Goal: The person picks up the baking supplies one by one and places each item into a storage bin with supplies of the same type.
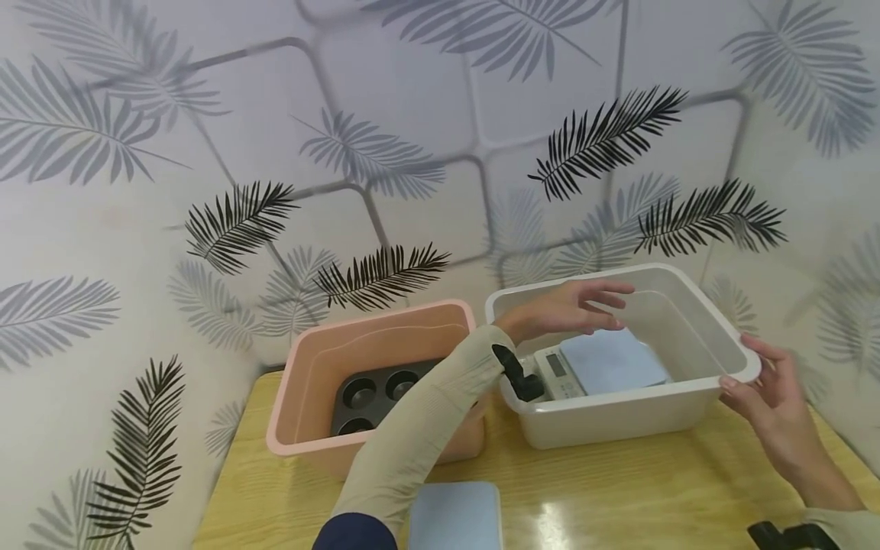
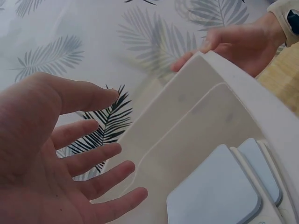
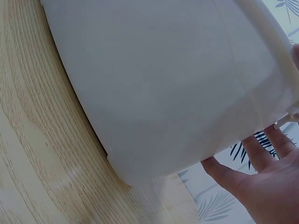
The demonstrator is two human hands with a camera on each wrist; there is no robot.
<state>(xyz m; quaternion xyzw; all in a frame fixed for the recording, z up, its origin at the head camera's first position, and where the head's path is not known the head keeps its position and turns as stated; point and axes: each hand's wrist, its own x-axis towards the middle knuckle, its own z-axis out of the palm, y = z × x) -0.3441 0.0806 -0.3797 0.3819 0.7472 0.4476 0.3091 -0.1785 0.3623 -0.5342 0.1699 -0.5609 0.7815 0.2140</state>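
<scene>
Now the left hand (image 1: 574, 305) hovers flat, fingers spread, holding nothing, just above the scale (image 1: 605, 363) inside the white tub (image 1: 619, 424). Right hand (image 1: 773, 393), fingers straight, presses the tub's near corner rim.

1. White tub (image 1: 687, 416): a rectangular, translucent white plastic container with rounded corners and a rolled rim, standing upright on the wooden counter (image 1: 619, 489), just right of a pink tub (image 1: 302, 428). The right hand (image 1: 773, 397) touches its right rim corner.
2. Kitchen scale (image 1: 605, 363): a white body with a pale blue square platform, lying flat on the white tub's floor, display panel toward the left. The left hand (image 1: 571, 305) hovers above it, fingers spread.
</scene>
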